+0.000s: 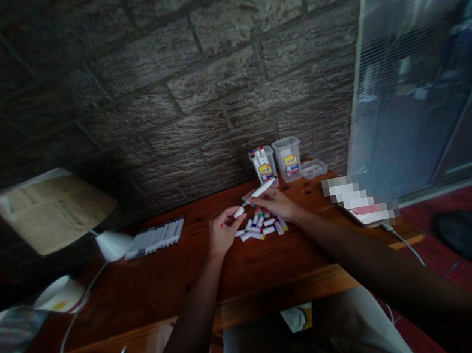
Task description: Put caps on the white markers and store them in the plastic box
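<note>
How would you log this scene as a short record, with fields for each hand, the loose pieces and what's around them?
Left hand: holds a short white piece
Right hand: holds a white marker
Loose pieces: short white pieces with coloured ends, scattered on the wooden table
Left side: row of slim white pens beside a lamp
Back: two clear containers near the stone wall
</note>
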A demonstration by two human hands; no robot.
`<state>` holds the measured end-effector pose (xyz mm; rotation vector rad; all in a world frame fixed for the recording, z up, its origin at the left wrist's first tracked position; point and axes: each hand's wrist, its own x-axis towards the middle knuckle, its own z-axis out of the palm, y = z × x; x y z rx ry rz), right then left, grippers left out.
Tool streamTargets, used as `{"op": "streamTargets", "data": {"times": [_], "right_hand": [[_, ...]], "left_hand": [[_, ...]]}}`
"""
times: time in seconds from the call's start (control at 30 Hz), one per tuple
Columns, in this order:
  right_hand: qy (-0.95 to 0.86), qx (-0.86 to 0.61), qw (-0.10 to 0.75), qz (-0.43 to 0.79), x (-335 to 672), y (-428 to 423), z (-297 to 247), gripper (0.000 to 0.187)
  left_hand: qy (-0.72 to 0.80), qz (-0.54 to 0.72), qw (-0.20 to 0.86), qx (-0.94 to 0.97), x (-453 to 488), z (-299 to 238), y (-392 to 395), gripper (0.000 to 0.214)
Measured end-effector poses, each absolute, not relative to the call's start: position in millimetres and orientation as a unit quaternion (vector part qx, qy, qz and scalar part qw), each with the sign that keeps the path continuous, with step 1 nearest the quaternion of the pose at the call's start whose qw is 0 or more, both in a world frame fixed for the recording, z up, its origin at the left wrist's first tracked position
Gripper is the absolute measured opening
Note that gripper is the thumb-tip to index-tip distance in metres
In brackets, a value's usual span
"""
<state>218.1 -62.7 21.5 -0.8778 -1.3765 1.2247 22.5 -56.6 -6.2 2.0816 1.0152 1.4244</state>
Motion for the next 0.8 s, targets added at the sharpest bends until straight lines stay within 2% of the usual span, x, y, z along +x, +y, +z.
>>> {"op": "streamTargets", "data": {"times": [0.2,0.57,0.8], "right_hand": [[-0.537,-0.377,0.562,0.504,217.8,-64.4,25.5,0.043],[-0.573,-0.346,0.508,0.542,212.2,-76.8,33.6,0.035],[-0.58,-0.339,0.497,0.55,212.1,-77.5,34.4,0.038]], "left_hand": [[0.367,0.525,0.186,0.745,21.3,-5.1,-56.4,0.024],[0.37,0.527,0.169,0.746,23.4,-4.7,-59.6,0.025],[0.379,0.528,0.161,0.743,24.4,-4.4,-60.0,0.025]]}}
